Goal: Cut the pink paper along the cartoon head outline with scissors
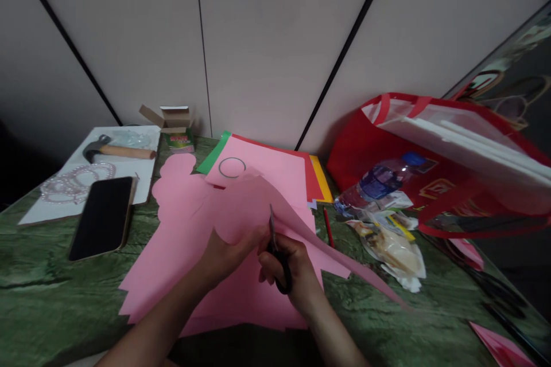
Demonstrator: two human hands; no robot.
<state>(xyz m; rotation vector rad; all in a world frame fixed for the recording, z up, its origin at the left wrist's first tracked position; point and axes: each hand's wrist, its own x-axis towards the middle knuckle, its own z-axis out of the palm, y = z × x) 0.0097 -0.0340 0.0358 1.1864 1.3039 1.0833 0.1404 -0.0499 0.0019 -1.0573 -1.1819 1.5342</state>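
My right hand (290, 269) is closed around the black handles of a pair of scissors (272, 226), whose blades point away from me at a cut in a pink paper sheet (245, 200). Close beside it, my left hand (230, 255) grips that sheet, with the fingers partly hidden behind the paper. One long strip of the sheet curls off to the right, past my right wrist. More pink paper (150, 281) lies underneath, and a rounded, scalloped pink shape (176, 183) shows at the upper left.
Left: a hammer (120, 151), beads (77, 180) and a black phone (102, 218). Behind: a small open box (178, 137) and coloured sheets (319, 178). Right: a red pencil (328, 228), a water bottle (374, 183), a food packet (396, 249) and a red bag (357, 143).
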